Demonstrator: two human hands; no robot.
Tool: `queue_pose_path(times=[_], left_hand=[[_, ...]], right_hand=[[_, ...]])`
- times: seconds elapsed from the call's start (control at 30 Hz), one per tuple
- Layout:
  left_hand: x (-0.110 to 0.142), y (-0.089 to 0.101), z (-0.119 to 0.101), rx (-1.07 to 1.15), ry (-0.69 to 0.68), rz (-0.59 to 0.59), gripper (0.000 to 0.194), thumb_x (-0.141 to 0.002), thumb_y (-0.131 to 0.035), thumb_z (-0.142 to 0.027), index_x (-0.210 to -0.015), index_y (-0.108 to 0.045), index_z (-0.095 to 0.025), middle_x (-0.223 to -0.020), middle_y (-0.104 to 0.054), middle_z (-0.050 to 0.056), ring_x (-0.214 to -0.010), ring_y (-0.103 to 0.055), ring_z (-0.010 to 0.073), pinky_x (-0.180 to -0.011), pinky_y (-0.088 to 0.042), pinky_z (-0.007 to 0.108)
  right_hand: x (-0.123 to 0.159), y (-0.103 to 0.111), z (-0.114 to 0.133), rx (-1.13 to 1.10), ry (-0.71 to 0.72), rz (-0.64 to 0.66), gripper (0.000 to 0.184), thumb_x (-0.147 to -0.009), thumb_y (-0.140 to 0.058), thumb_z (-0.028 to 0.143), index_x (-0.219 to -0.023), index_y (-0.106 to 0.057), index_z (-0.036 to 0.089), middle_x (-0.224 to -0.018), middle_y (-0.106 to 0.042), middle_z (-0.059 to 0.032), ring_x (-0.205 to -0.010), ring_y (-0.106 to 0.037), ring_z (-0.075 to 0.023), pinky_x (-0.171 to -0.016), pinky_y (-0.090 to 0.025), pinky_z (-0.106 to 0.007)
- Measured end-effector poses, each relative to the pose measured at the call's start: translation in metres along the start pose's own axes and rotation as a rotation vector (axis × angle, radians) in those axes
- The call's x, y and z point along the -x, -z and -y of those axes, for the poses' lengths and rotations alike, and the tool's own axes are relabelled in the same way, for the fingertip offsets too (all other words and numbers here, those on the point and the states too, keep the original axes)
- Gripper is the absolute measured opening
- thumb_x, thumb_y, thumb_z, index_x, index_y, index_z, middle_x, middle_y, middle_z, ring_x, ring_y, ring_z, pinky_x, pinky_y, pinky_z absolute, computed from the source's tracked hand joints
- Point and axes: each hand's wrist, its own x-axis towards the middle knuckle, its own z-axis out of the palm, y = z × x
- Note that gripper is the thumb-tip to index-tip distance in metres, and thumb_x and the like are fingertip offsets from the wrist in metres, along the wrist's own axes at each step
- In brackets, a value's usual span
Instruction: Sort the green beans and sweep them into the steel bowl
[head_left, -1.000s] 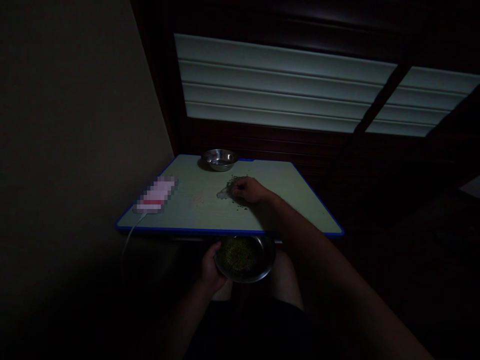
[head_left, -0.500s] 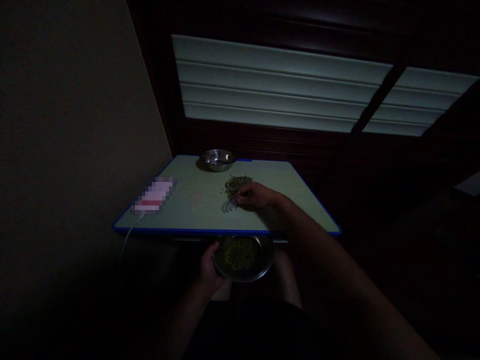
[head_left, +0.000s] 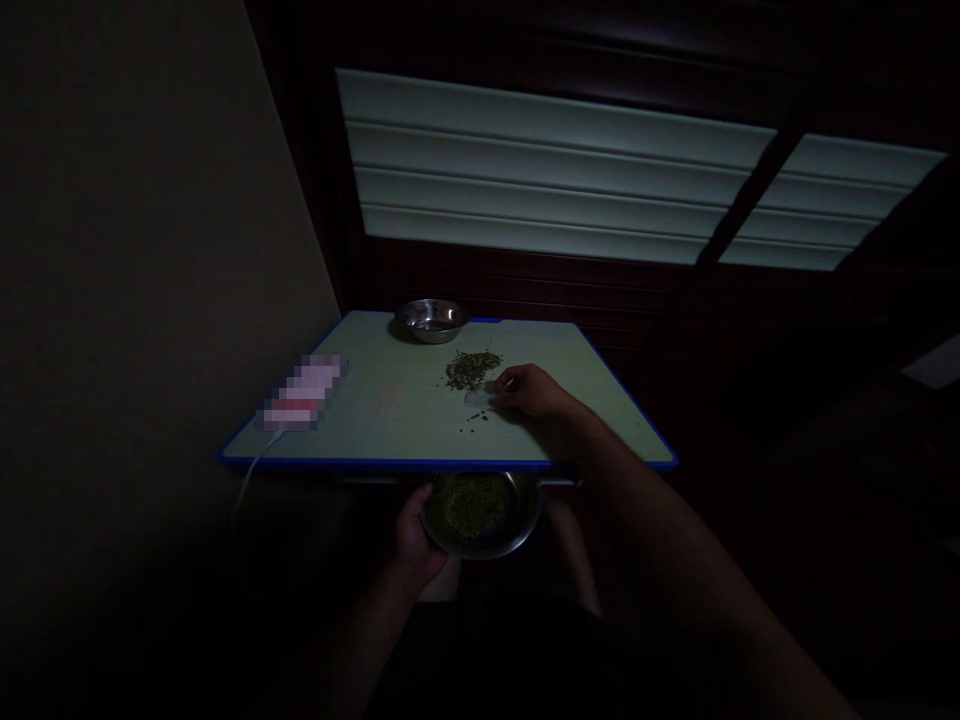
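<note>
My left hand [head_left: 416,538] is closed on the left rim of a metal bowl [head_left: 529,522], held just below the table's near edge. Small greenish grains [head_left: 469,505] cover much of the bowl's inside. Over the table, my right hand [head_left: 531,390] pinches a thin, clear flat piece [head_left: 477,398], perhaps plastic; its exact kind is too dim to make out. Just beyond that piece lies a loose pile of similar grains [head_left: 471,369]. A few stray grains [head_left: 474,420] are scattered on its near side.
A second metal bowl [head_left: 433,335] stands at the table's back edge. On the left lies a blurred-out phone-like device [head_left: 304,392] with a white cable [head_left: 247,480] hanging over the edge. The pale green table [head_left: 405,440] has a blue rim. A wall [head_left: 165,250] rises on the left.
My right hand has moved slightly right and away from the near edge with the clear piece, uncovering stray grains. My left hand still holds the bowl in nearly the same place.
</note>
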Motion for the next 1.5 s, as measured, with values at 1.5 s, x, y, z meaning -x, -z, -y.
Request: queue_pose_path(times=[1.5], left_hand=[[-0.001, 0.002, 0.002, -0.001, 0.020, 0.024, 0.024, -0.078, -0.057, -0.026, -0.090, -0.072, -0.012, -0.085, -0.076, 0.011, -0.097, -0.069, 0.0302, -0.095, -0.048, 0.048]], right_hand=[[-0.008, -0.006, 0.001, -0.307, 0.106, -0.284, 0.010, -0.060, -0.058, 0.024, -0.065, -0.051, 0.018, -0.060, -0.057, 0.0020, -0.057, -0.051, -0.0113, -0.057, -0.039, -0.024]])
